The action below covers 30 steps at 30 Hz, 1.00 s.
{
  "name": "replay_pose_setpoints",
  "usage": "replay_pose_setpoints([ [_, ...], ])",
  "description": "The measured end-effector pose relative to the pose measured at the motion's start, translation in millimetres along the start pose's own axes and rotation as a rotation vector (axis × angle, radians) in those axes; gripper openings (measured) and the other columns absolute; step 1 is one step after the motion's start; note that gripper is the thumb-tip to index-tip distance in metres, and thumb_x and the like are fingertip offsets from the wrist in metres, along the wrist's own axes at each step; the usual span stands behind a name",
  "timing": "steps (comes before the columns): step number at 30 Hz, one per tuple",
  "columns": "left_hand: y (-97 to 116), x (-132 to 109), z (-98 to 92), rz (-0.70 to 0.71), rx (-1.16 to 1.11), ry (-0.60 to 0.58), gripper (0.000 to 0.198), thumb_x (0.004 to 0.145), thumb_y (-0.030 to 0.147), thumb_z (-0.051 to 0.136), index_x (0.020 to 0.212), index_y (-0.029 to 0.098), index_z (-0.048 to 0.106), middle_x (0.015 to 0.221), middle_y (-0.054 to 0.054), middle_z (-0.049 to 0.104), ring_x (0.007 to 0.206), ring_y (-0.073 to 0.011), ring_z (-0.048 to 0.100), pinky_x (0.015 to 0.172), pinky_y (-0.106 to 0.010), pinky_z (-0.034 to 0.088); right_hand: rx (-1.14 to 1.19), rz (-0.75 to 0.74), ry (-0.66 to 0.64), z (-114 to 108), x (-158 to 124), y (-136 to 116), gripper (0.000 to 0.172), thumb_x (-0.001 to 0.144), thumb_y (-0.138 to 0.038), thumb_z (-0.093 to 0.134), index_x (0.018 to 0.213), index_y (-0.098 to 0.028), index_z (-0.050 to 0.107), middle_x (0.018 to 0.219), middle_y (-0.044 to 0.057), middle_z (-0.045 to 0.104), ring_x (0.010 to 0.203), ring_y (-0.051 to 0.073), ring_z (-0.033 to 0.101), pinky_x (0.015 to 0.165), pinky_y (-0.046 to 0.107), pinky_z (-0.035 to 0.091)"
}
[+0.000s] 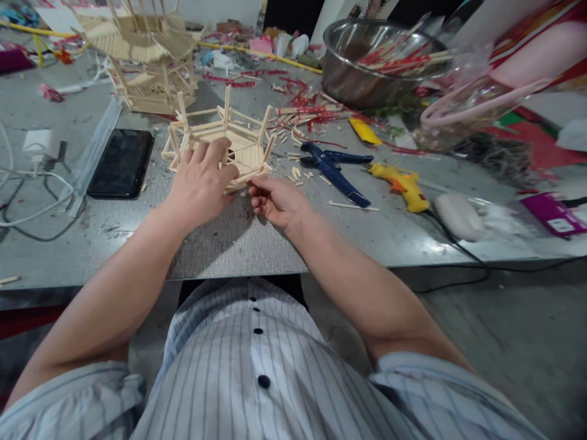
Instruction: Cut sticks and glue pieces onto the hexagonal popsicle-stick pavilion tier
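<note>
In front of me on the table stands a small model frame of thin wooden sticks, many-sided, with several upright posts round its edge. My left hand lies over its near left part, fingers curled down onto the sticks and gripping the frame. At the frame's near right edge, the fingertips of my right hand are pinched together against the lower rim; whatever is between them is too small to make out. The left hand hides part of the frame's floor. A taller stick model with stacked levels stands behind on the left.
Blue-handled cutters and a yellow glue gun lie to the right, among cut stick pieces. A black phone is at the left. Behind stand a steel bowl holding sticks and a pink-rimmed basket. A black cord crosses the table's front edge.
</note>
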<state>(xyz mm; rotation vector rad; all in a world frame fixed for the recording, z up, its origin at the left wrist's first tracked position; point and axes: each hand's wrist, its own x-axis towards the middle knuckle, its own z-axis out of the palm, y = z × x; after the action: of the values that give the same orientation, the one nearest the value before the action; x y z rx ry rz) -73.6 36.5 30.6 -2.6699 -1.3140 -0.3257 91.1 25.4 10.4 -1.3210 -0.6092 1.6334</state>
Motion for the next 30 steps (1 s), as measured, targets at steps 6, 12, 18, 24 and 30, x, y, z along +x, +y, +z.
replay_pose_setpoints([
  [6,-1.3,0.8,3.1,0.025,-0.026,0.061,0.033,0.083,0.031,0.057,0.113,0.022,0.067,0.144,-0.011,0.043,0.125,-0.0356,0.043,0.098,-0.052,0.040,0.006,-0.028,0.012,1.0,0.6,0.9,0.028,0.095,-0.012,0.049,0.068,-0.016,0.053,0.050,-0.007,0.056,0.036,0.003,0.048,0.037,0.016,0.035],
  [12,2.0,2.3,1.5,-0.003,-0.011,0.062,0.026,0.085,0.028,0.056,0.109,0.021,0.066,0.143,-0.012,0.043,0.124,-0.0365,0.044,0.097,-0.053,0.039,0.029,-0.038,0.024,1.2,3.7,2.6,0.027,0.095,-0.012,0.048,0.069,-0.015,0.055,0.053,-0.006,0.058,0.037,0.002,0.048,0.037,0.015,0.035],
  [18,3.5,4.0,-1.7,-0.016,0.009,0.003,0.028,0.091,0.032,0.050,0.109,0.018,0.066,0.145,-0.017,0.041,0.125,-0.0383,0.043,0.096,-0.054,0.039,0.044,-0.055,0.037,0.6,5.1,3.3,0.027,0.094,-0.012,0.049,0.068,-0.015,0.056,0.055,-0.005,0.059,0.039,0.003,0.047,0.038,0.016,0.035],
  [24,5.0,4.5,-3.2,-0.017,0.037,-0.008,0.030,0.094,0.033,0.046,0.109,0.016,0.067,0.146,-0.017,0.041,0.125,-0.0378,0.044,0.096,-0.053,0.040,0.035,-0.057,0.040,1.9,5.6,3.0,0.028,0.095,-0.013,0.048,0.069,-0.015,0.056,0.056,-0.006,0.059,0.039,0.001,0.047,0.038,0.014,0.034],
  [30,5.2,5.1,-2.2,-0.038,0.047,-0.012,0.028,0.091,0.029,0.049,0.107,0.017,0.068,0.146,-0.015,0.041,0.125,-0.0380,0.044,0.095,-0.053,0.040,0.039,-0.063,0.034,2.1,7.5,3.7,0.022,0.093,-0.011,0.049,0.073,-0.015,0.057,0.057,-0.004,0.061,0.040,0.003,0.048,0.038,0.016,0.035],
])
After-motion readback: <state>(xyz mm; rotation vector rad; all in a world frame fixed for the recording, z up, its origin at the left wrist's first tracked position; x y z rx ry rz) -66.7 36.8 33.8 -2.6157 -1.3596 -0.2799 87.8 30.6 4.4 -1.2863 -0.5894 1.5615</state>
